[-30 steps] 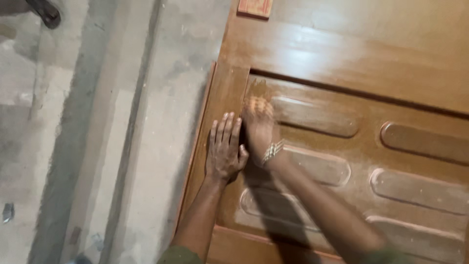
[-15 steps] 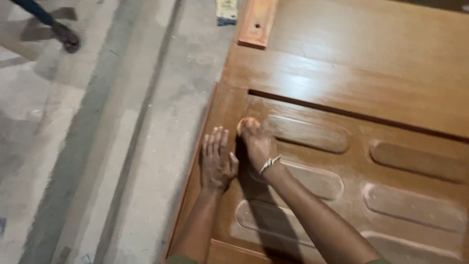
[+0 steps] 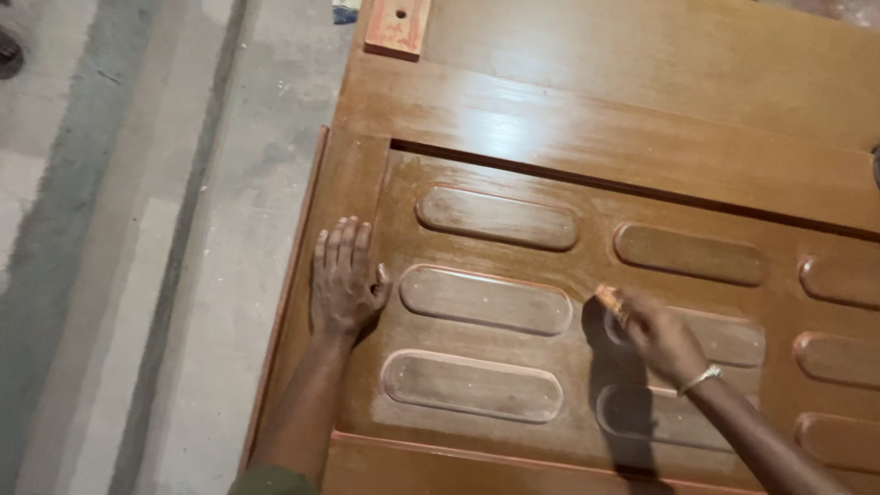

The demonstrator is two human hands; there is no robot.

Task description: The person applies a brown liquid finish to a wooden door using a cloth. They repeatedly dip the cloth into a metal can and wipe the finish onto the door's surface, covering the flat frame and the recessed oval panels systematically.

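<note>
Right hand (image 3: pixel 655 335) pinching small tan sanding pad (image 3: pixel 610 301) on brown carved wooden door panel (image 3: pixel 587 137), right of flat, released left hand (image 3: pixel 341 280) at panel's left stile.

Warm, dim indoor light throws a soft glare across the upper rail of the varnished door panel (image 3: pixel 587 119), while the right hand (image 3: pixel 655 335) casts a dark shadow downward and blurs slightly.

A small wooden block with a hole (image 3: pixel 397 27) lies near the grey concrete floor (image 3: pixel 137 229).
</note>
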